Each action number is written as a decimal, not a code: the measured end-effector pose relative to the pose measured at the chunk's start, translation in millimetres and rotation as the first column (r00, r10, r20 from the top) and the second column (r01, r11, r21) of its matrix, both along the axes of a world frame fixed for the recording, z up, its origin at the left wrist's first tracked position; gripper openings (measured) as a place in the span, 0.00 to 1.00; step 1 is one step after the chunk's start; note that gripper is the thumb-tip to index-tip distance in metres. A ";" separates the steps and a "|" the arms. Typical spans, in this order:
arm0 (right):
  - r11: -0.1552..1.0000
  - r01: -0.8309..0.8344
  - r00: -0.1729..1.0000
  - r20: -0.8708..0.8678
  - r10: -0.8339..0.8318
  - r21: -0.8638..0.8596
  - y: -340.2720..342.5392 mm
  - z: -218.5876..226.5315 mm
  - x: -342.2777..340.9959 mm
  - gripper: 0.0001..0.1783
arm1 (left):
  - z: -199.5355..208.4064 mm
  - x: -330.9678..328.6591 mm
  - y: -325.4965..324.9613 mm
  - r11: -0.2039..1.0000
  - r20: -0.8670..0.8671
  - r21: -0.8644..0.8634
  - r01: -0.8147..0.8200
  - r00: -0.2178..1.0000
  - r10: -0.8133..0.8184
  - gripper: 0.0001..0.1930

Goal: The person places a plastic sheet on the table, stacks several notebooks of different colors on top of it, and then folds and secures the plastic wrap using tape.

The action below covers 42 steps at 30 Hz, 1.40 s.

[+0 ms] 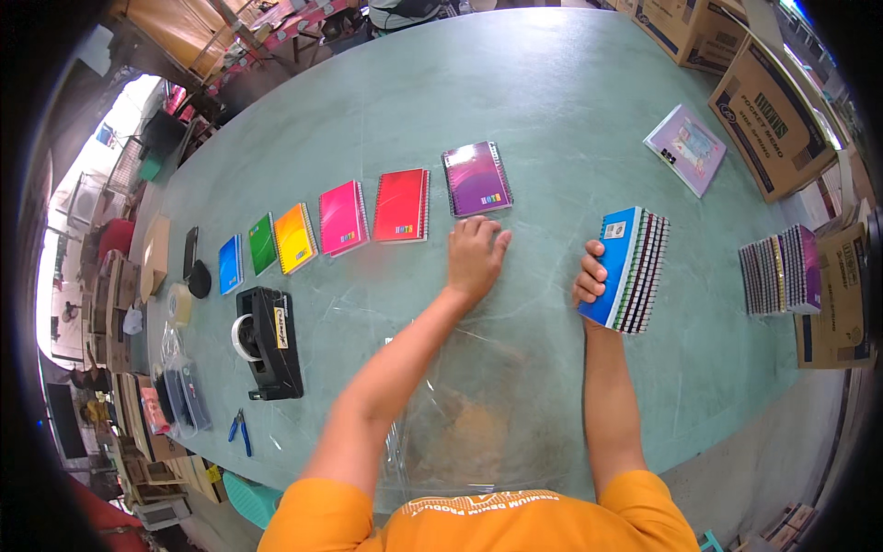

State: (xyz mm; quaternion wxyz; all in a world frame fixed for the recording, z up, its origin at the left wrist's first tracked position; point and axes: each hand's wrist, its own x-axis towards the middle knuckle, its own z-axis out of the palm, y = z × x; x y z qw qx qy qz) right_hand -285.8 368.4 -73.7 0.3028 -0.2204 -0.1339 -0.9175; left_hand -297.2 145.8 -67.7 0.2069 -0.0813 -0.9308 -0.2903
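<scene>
A stack of spiral notebooks (614, 267) with a blue cover uppermost is in my right hand (590, 274), whose fingers wrap round its left side. The coil bindings face right. My left hand (475, 255) is open and holds nothing, its fingertips at the lower edge of a purple spiral notebook (476, 179). Leftward from there lie a red notebook (400, 205), a pink notebook (343, 217), a yellow notebook (294, 237), a green notebook (262, 243) and a blue notebook (230, 264), spread out in a slanting row.
A black tape dispenser (276, 345) stands left of my left forearm, with blue-handled pliers (240, 432) nearer me. At the right are another stack of spiral notebooks (778, 273), a pale purple packet (688, 150) and cardboard boxes (768, 120). Tape rolls (179, 304) sit along the left edge.
</scene>
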 end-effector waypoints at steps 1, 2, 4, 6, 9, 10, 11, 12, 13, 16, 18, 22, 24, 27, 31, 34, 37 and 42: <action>1.000 -0.011 1.000 0.009 0.011 0.004 -0.4 -0.7 1.3 0.29 | -2.2 -2.4 -4.1 0.997 0.059 0.070 0.022 0.998 -0.026 0.14; 1.000 -0.008 1.000 0.007 0.008 0.013 0.8 0.6 1.5 0.29 | 6.9 -12.4 -8.1 0.991 0.036 0.109 -0.072 0.997 0.069 0.17; 0.999 -0.014 1.000 0.016 0.013 0.033 2.6 1.1 -1.0 0.29 | 23.9 -35.0 -21.9 0.946 0.006 0.185 -0.266 0.963 0.269 0.21; 1.000 -0.017 0.999 0.030 0.017 0.024 -1.3 -0.3 1.4 0.29 | 16.7 -42.0 -28.8 0.927 0.114 0.054 -0.372 0.924 0.364 0.26; 0.998 -0.062 0.998 0.014 0.062 0.004 -4.4 1.3 -1.6 0.28 | 11.2 -47.4 -38.5 0.917 0.200 0.003 -0.398 0.899 0.389 0.33; 0.998 -0.057 0.998 0.012 0.057 0.003 -1.7 1.0 -1.6 0.27 | 10.8 -50.8 -38.6 0.925 0.218 0.015 -0.379 0.904 0.367 0.36; 0.998 -0.061 0.998 0.013 0.061 -0.001 -0.5 0.8 0.0 0.27 | 10.1 -52.0 -39.6 0.924 0.218 0.033 -0.380 0.905 0.365 0.36; 0.999 -0.042 0.999 0.016 0.042 0.005 0.6 2.2 -0.3 0.27 | 9.7 -53.5 -40.2 0.923 0.218 0.050 -0.380 0.906 0.361 0.37; 1.000 -0.018 0.999 0.027 0.017 0.021 4.3 3.5 2.4 0.27 | 9.7 -54.1 -37.4 0.924 0.229 0.073 -0.375 0.908 0.350 0.38; 1.000 -0.008 0.999 0.034 0.007 0.022 5.2 1.8 0.1 0.27 | 13.6 -62.5 -42.3 0.911 0.331 0.164 -0.378 0.891 0.310 0.40; 0.998 -0.062 0.998 0.022 0.062 -0.004 -1.4 -1.4 -0.5 0.27 | 4.0 -61.9 -54.7 0.900 0.234 0.106 -0.424 0.890 0.391 0.38; 0.899 0.150 0.956 0.173 -0.239 0.412 -2.1 9.2 5.8 0.26 | 37.0 -57.5 -80.0 0.639 0.440 0.704 -0.309 0.896 -0.052 0.22; 0.689 0.232 0.845 0.208 -0.492 0.686 -3.7 20.4 7.5 0.25 | 97.9 -53.6 -73.5 0.635 0.470 0.726 -0.266 0.865 -0.175 0.22; 0.425 0.193 0.846 0.070 -0.529 0.884 -10.1 18.6 4.4 0.27 | 171.2 -53.8 -66.5 0.725 0.291 0.689 0.000 0.916 -0.276 0.22; 0.281 0.130 0.900 0.006 -0.436 0.951 -10.8 15.0 5.8 0.33 | 237.1 -51.8 -37.2 0.772 0.254 0.605 0.197 0.871 -0.421 0.23; 0.366 0.105 0.951 0.014 -0.308 0.925 -10.6 15.5 2.7 0.39 | 250.5 -51.9 -9.5 0.779 0.534 0.362 0.512 0.571 -0.624 0.24; 0.514 0.096 0.955 0.067 -0.288 0.852 -13.5 23.1 3.1 0.45 | 213.2 -48.3 44.0 0.715 0.733 0.161 0.680 0.403 -0.548 0.27; 0.560 0.252 0.947 -0.083 -0.310 0.789 -1.5 -16.9 1.2 0.43 | 150.9 -43.8 83.0 0.787 0.513 0.025 0.617 0.667 -0.539 0.24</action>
